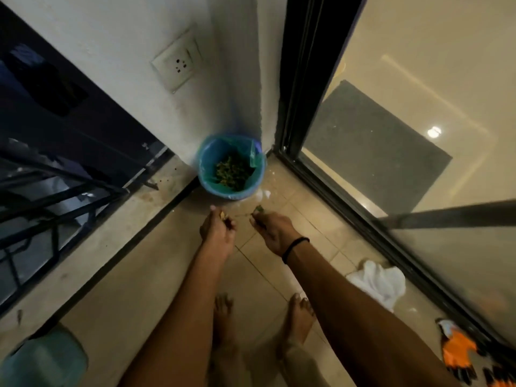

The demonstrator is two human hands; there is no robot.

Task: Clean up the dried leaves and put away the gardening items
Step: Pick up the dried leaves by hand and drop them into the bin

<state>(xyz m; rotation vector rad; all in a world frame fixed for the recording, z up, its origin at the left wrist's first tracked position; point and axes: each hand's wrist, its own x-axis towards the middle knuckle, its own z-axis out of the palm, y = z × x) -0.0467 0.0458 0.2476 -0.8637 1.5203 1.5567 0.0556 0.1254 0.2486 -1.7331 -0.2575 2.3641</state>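
Head-worn wide view, steeply down at floor (279, 263)

You are standing on the narrow balcony of a home, viewed from above at night. The tiled floor (268, 263) ends at a low stone ledge (92, 247) topped by a dark metal railing (55, 208), beyond which lies darkness. A white plastered wall (125, 37) carries a domestic electrical socket plate (176, 61). On your right, a black-framed sliding glass door (418, 135) opens onto a lit interior room with a polished floor and a dark mat (371, 152). A small blue bin (231, 166) lined with a bag sits in the corner; your bare feet (298, 314), a white cloth (379, 283) and orange gardening gloves (460, 353) rest on the tiles.
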